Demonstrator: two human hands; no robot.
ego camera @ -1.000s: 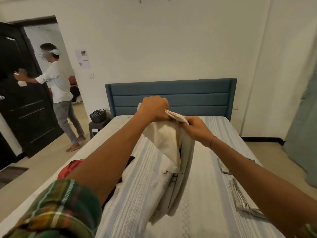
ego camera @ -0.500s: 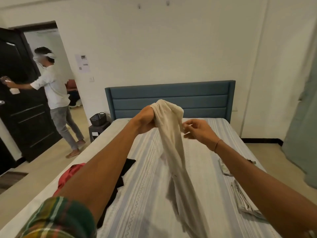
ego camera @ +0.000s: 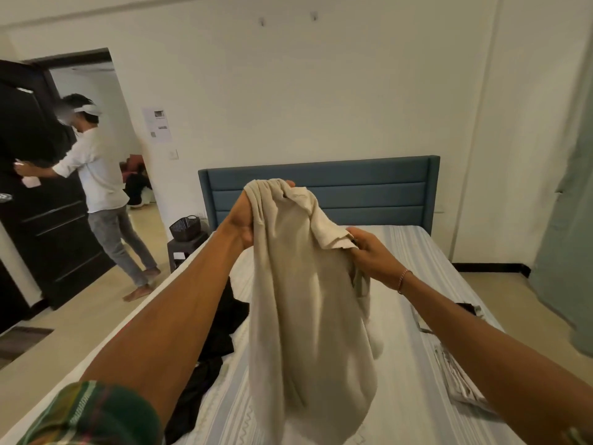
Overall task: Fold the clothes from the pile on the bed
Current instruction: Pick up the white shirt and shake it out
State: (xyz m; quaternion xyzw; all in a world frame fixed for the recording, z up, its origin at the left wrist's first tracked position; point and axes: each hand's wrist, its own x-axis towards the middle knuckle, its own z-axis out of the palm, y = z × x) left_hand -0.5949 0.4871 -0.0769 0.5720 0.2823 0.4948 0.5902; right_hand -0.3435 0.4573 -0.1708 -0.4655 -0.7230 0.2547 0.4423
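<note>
The left hand point(ego camera: 244, 220) is gripping the top of a cream garment point(ego camera: 308, 309), its fingers curled round the bunched cloth, fingertips showing above the fabric. The right hand point(ego camera: 369, 255) is pinching a loose fold of the same garment lower and to the right, fingers closed on the cloth. The garment is hanging in the air over the striped bed point(ego camera: 414, 374), its lower end dangling near the sheet. A dark garment point(ego camera: 221, 326) is lying on the bed's left side, and folded clothes point(ego camera: 455, 377) are lying by the right edge; the middle strip towards the blue headboard point(ego camera: 369, 187) is lying open. Half a second ago the right hand was open just beside the cloth; now it is gripping it, and the garment is spreading wider.
</note>
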